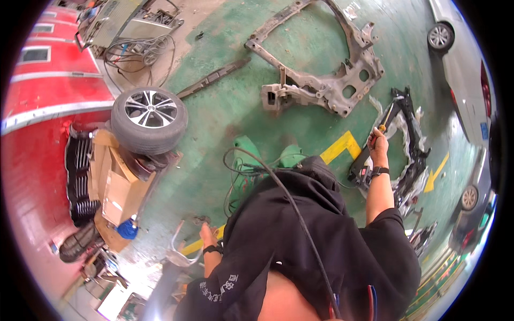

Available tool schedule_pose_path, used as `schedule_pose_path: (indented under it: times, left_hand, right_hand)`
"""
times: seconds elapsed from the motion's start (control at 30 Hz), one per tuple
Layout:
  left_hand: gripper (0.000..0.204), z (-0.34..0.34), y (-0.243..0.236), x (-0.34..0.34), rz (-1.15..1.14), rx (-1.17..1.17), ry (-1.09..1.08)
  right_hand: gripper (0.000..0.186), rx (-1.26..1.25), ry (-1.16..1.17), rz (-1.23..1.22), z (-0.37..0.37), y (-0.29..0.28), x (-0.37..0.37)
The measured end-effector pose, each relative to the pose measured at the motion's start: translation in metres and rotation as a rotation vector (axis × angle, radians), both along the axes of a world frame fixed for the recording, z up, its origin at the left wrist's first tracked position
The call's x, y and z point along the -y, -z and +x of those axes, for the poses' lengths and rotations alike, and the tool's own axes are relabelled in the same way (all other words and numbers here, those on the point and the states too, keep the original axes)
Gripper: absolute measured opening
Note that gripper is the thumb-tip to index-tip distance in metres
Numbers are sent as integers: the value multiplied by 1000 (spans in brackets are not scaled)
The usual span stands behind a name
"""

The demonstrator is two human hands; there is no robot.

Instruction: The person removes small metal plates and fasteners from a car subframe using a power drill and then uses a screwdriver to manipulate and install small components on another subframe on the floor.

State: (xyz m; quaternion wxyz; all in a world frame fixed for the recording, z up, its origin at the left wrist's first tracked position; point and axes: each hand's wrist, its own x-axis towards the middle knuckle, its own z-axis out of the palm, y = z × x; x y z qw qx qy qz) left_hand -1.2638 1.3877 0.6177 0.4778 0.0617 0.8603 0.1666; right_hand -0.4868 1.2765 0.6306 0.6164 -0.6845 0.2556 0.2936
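Observation:
On the right, my right hand point(378, 143) is closed around a screwdriver point(382, 128) with a yellow handle. It is held just above a black car-body part point(411, 120) with torn, whitish plastic wrapping, which lies on the green floor. A dark watch is on that wrist. My left hand point(207, 235) hangs low at my left side, a black band on its wrist. Close to its fingers are a small dark object point(201, 219) and a pale curved piece point(175, 249). Its fingers are too small to make out, and whether it holds anything is unclear.
A large grey metal subframe point(310, 80) lies ahead, a long flat bar point(214, 77) left of it. On the left, a wheel point(176, 120) rests near cardboard boxes point(126, 195) and a black grille point(80, 171). Cables point(152, 53) lie farther back. A white car point(466, 75) is parked right.

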Motion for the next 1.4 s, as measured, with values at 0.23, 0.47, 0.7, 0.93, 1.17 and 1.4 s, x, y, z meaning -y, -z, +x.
schedule_pose_path:
  times: [0.23,0.47,0.7,0.93,1.17,1.4]
  left_hand:
    - [35,-47,7,-233,47,-56,247]
    - [31,10,-20,-442,80,-96,592]
    - [43,99,-28,-527,189,-96,799]
    - [45,113,-47,-580,58,-174,822]
    - [48,150,-49,-646,85,-156,878]
    - [47,222,-43,-718,103,-124,1104]
  right_hand:
    - [16,-35,179,-19,-121,3,-13]
    - [17,-118,395,-155,-204,-12,-6]
    - [16,-162,596,-227,-233,12,-47]
    - [14,-215,524,-117,-192,44,-140]
    - [17,-112,397,-110,-143,14,-220]
    - [19,-89,507,-125,-179,-4,-230]
